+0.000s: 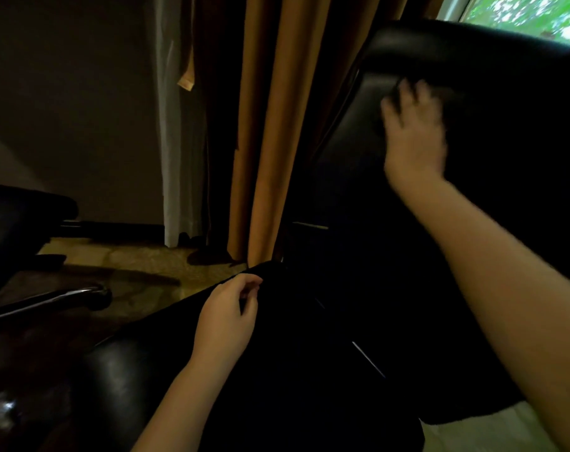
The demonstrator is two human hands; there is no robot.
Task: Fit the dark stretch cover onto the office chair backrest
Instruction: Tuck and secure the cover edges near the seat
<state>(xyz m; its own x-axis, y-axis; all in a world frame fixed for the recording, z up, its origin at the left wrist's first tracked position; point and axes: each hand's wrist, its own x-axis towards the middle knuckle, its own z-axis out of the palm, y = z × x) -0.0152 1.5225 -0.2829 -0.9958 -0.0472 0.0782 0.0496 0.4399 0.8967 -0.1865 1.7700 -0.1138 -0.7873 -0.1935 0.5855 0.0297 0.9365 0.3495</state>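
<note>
Dark stretch fabric cover (309,321) draped low against black glossy leather chair backrest (407,50). Left hand (226,316) below backrest, curled fingers (249,282) pinching cover's upper edge. Right hand (414,135) against backrest's upper face, blurred; grip cannot be told. Ochre curtain (267,125) left of backrest, window (521,14) behind its top, patterned carpet (140,259) lower left.
</note>
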